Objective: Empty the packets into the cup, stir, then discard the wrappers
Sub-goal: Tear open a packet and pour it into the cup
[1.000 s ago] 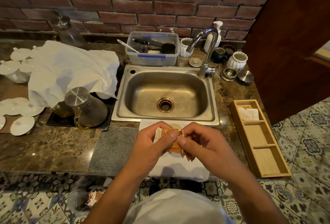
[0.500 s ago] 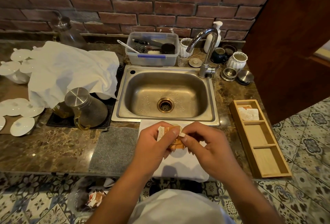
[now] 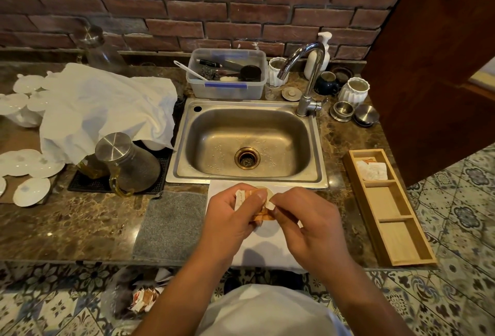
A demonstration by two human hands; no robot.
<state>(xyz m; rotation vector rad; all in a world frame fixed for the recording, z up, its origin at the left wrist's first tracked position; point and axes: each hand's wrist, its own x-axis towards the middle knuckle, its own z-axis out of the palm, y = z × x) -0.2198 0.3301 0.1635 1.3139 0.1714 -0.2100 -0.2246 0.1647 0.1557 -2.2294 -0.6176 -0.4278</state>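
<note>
My left hand (image 3: 230, 217) and my right hand (image 3: 308, 225) meet over a white cloth (image 3: 267, 247) at the counter's front edge. Both pinch small orange-and-white packets (image 3: 247, 197) between thumbs and forefingers. Under the hands a pale round cup (image 3: 263, 230) rim shows in part; most of it is hidden. More packets (image 3: 372, 171) lie in the far compartment of a wooden tray (image 3: 388, 217) on the right. Discarded wrappers (image 3: 144, 299) sit in a bin on the floor at the lower left.
A steel sink (image 3: 249, 142) with a tap (image 3: 305, 73) lies just behind the hands. A grey mat (image 3: 171, 225) is on the left, then a metal jug (image 3: 128, 161), a white cloth heap (image 3: 107, 110) and saucers (image 3: 29, 191). A dark wooden door (image 3: 434, 62) stands at the right.
Both hands have stayed over the cup, with the fingers shifting on the packets; the white packet end now shows more above my left thumb.
</note>
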